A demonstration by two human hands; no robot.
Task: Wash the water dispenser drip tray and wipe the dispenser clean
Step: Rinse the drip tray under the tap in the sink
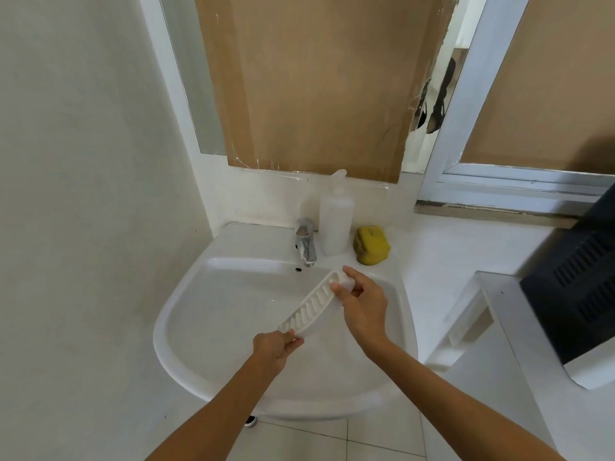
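A white slotted drip tray (309, 304) hangs tilted over the white sink (186, 314), below the chrome tap (306, 246). My left hand (274, 347) grips its near lower end. My right hand (362, 301) pinches its far upper end between thumb and fingers. No water runs from the tap. At the right edge stands the water dispenser (579, 301), its dark vented back and white body partly in view.
A white plastic bottle (336, 221) and a yellow sponge (371, 244) sit on the counter behind the sink. A mirror covered with brown paper (316, 84) hangs above. A window frame (499, 181) is at the right, a wall close on the left.
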